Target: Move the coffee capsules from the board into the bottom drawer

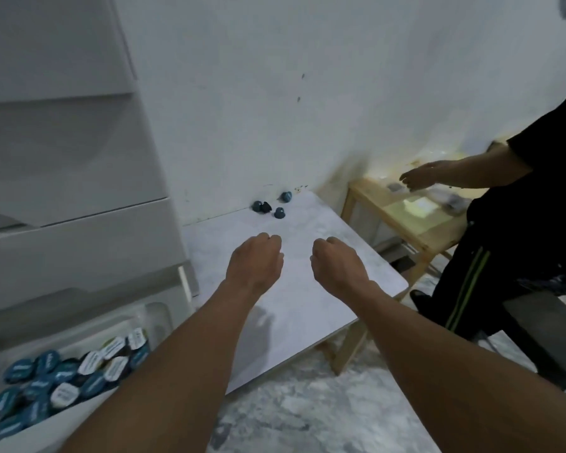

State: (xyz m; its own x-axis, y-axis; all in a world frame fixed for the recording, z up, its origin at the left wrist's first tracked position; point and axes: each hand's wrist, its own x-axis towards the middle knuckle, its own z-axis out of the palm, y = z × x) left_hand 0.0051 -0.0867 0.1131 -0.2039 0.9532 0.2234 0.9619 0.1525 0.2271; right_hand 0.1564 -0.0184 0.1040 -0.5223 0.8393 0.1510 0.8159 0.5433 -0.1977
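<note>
Left hand [254, 259] and right hand [335, 261] hover over the board [307, 308], fingers curled; whether they hold anything is hidden. Four coffee capsules [279, 212] lie just beyond them. The open bottom drawer [79, 335], left of the left hand, holds many stored capsules [62, 377].

I get a single view, from a wide-angle camera on the wearer's head. It faces forward and down, close over the left hand [255, 263] and right hand [335, 266], onto the tabletop [307, 315], with the white wall [242, 93] rising beyond its far edge.

A plain indoor room, likely a home: bare white wall [275, 93], white drawer cabinet [62, 165], light wooden side table [417, 232], marbled floor [307, 416].
</note>
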